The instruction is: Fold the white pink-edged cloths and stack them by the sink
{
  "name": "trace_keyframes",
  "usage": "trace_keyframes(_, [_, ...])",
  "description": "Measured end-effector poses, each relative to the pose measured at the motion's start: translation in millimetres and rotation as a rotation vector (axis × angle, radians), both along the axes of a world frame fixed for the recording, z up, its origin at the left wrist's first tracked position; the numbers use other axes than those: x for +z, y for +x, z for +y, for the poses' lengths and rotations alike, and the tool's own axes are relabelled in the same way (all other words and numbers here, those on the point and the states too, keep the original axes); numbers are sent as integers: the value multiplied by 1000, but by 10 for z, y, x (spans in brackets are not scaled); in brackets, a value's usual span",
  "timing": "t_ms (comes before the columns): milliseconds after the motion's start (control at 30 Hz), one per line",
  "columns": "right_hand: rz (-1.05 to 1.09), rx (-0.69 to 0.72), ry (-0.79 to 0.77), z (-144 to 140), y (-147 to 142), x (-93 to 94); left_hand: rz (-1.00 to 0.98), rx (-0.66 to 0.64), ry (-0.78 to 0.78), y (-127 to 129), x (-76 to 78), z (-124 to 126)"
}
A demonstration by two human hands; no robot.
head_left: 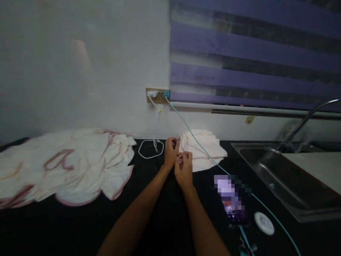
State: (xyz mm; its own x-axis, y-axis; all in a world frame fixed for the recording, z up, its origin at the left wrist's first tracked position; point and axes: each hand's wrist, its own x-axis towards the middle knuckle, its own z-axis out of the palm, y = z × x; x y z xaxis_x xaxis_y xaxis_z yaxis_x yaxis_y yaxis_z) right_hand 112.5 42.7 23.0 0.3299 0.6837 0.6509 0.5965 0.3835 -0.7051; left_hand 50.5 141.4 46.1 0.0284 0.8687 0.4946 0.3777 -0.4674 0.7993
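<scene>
Both of my hands meet over the black counter (149,199), close together. My left hand (170,153) and my right hand (183,169) have their fingers pinched on the near edge of a small folded white cloth (204,151) that lies by the wall. A teal cable (197,142) runs across that cloth. A large white towel with pink trim (64,165) lies spread out to the left of my hands.
A wall socket (157,95) holds a white plug and a teal plug. A white cable (150,149) loops on the counter. A phone (232,202) and a white round disc (264,223) lie at the right. A steel sink (290,181) with a tap (309,121) sits at the far right.
</scene>
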Motion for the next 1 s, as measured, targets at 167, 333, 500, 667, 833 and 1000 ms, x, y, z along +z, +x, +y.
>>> trace_keyframes(167, [117,80,-103,86,27,-64,-62,-87,-114,-755,-128,-386])
trace_keyframes(333, [121,236,-199,97,-9,-100,-42,-260,-259,-1109,-221,-667])
trace_keyframes(500, [103,275,-211,90,-38,-114,-43,-314,-315,-1054,-294,-582])
trace_keyframes(667, [66,282,-228,92,-49,-128,-36,-379,-358,-1027,-332,-558])
trace_keyframes(833, [7,317,-266,71,-69,-152,1,-389,-348,-1049,-357,-561])
trace_keyframes(1000, [-62,335,-287,22,-102,-191,93,-322,-228,-1084,-356,-587])
